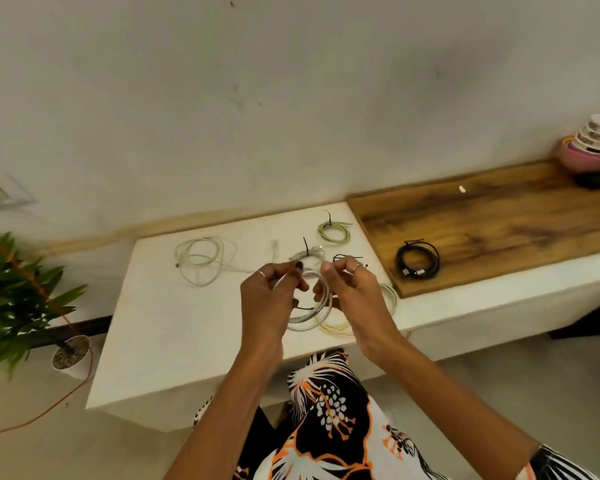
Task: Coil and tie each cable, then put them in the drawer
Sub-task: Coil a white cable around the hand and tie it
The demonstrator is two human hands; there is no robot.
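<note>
White cable (309, 311), wound into a coil, hangs between the two hands above the white table (174, 327). The left hand (269, 292) has its fingers curled and pinches the coil's upper left side, with a loose end of it sticking out between the fingertips. The right hand (350, 284) has thumb and fingers pinched together at the coil's upper right edge; a thin black tie (303, 308) crosses the coil low between the palms. Just beyond the hands' fingertips lies a small white coil with a black tie (309, 252), and farther beyond the right hand a pale green tied coil (334, 232). Under and to the right of the right wrist, a yellowish coil (336, 327) rests on the table, partly hidden. Well left of the left hand, beyond it, a loose untied white cable (201, 259) sprawls in wide loops. Far right of the right hand, a black tied coil (418, 261) sits on the wooden board (499, 220), with stacked bowls (594, 140) at its far end. A potted plant (21, 299) stands far left of the left hand.
</note>
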